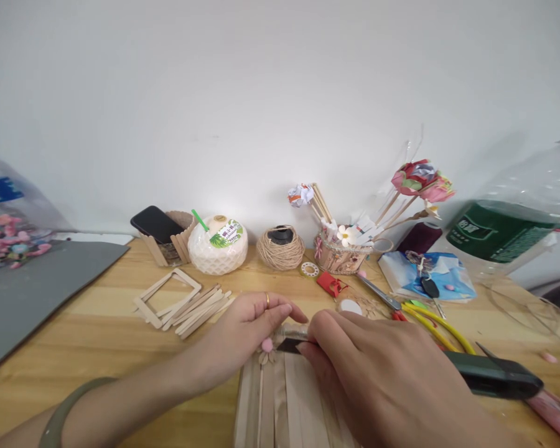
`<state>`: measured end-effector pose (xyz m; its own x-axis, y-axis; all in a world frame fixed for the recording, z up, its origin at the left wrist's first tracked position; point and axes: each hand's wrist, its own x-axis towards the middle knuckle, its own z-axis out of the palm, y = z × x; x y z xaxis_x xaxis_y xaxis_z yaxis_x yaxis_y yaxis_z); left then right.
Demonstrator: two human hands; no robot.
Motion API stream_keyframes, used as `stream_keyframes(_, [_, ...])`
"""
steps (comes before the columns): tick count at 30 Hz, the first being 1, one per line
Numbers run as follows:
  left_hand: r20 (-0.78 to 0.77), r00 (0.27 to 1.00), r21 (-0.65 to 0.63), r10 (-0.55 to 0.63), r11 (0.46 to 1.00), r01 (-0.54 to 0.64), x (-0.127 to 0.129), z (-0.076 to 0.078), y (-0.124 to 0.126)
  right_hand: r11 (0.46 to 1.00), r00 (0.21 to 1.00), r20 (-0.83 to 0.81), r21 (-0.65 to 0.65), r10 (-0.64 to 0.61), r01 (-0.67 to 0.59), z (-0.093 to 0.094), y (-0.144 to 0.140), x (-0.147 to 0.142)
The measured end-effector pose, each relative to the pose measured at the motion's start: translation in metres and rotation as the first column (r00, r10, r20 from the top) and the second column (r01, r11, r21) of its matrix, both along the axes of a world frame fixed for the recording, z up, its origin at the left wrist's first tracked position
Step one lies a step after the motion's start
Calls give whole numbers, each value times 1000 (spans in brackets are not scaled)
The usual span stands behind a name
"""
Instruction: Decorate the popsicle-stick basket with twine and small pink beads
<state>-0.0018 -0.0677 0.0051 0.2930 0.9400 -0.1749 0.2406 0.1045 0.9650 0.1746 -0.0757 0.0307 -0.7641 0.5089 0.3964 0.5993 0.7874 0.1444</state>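
A panel of flat craft sticks (280, 398) lies in front of me, its sticks side by side. My left hand (256, 320) curls over the panel's far edge and grips it there, thumb and forefinger close together. Just below those fingers sit a pink pompom (267, 344) and a small wooden petal shape (267, 358). In my closed right hand (368, 367) is a utility knife, its dark blade (292, 345) pointing left over the far end of the panel. The knife's dark green handle (499, 374) shows beyond the hand. A translucent strip lies by the blade, partly hidden.
Loose craft sticks (205, 311) and a stick frame (168, 298) lie at left. Behind stand a phone holder (172, 252), wrapped coconut (218, 249), twine ball (280, 249) and decorated pot (343, 256). Scissors (382, 295), yellow-handled pliers (441, 323) and a large bottle (499, 230) are at right.
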Motion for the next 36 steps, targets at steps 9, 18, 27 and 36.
stream_keyframes(9, [18,1000,-6,-22,1000,22,-1,-3,1,999,998,61,50,0,-3,-2,-3,0])
stream_keyframes(18, [49,998,-45,-44,998,46,0,-6,0,997,990,114,-20,79,-77,4,-3,3])
stream_keyframes(27, [48,998,-52,-37,998,40,0,-6,-2,990,990,76,-83,118,-111,3,-2,3])
stream_keyframes(36, [103,993,-111,-64,991,75,0,-12,-3,983,982,104,-113,155,-144,2,1,3])
